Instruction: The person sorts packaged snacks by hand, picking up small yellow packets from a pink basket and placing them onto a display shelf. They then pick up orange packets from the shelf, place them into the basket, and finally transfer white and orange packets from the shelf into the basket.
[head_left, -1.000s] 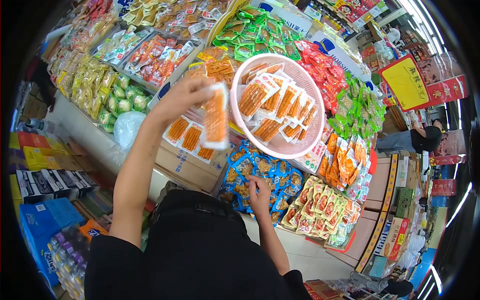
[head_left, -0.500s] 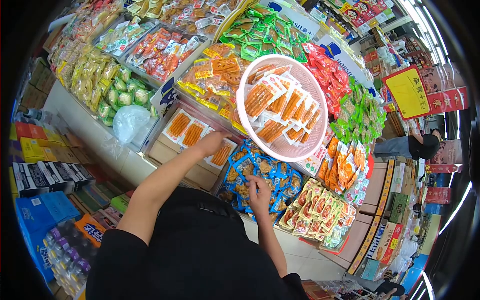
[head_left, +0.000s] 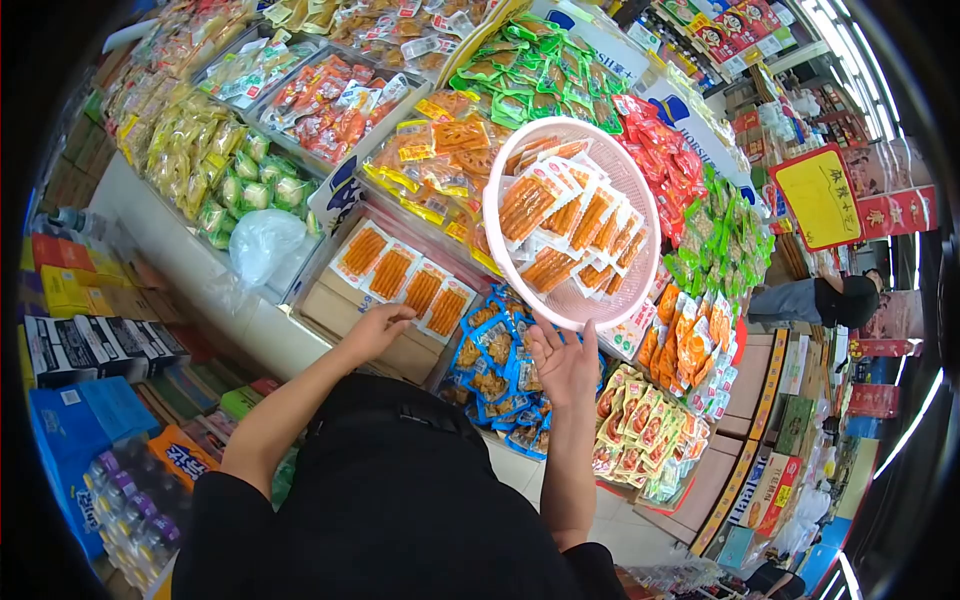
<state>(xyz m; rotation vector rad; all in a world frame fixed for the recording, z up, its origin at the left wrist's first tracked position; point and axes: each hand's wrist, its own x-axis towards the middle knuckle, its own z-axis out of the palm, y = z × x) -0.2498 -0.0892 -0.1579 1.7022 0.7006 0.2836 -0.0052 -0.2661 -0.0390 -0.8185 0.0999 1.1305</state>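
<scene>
Four flat packets of orange-brown sticks (head_left: pixel 393 270) lie in a row at the top of a bin lined with cardboard (head_left: pixel 340 305). My left hand (head_left: pixel 380 330) hovers over the cardboard just below the packets, fingers loosely curled and apart, holding nothing. A pink plastic basket (head_left: pixel 492 220) heaped with similar packets (head_left: pixel 590 220) rests on the display at the centre. My right hand (head_left: pixel 563 362) is palm up at the basket's lower rim, fingers spread, above blue packets (head_left: pixel 492 362); whether it touches the rim is unclear.
Packets in yellow (head_left: pixel 420 145), green (head_left: pixel 540 70) and red (head_left: pixel 660 140) wrappers surround the basket. A clear plastic bag (head_left: pixel 268 245) lies on the left edge. Another person (head_left: pixel 845 300) stands at the right. A yellow sign (head_left: pixel 817 198) hangs nearby.
My left hand has drawn back from the packets, showing all four in a row. My right hand has risen from the blue packets to the basket's rim and opened.
</scene>
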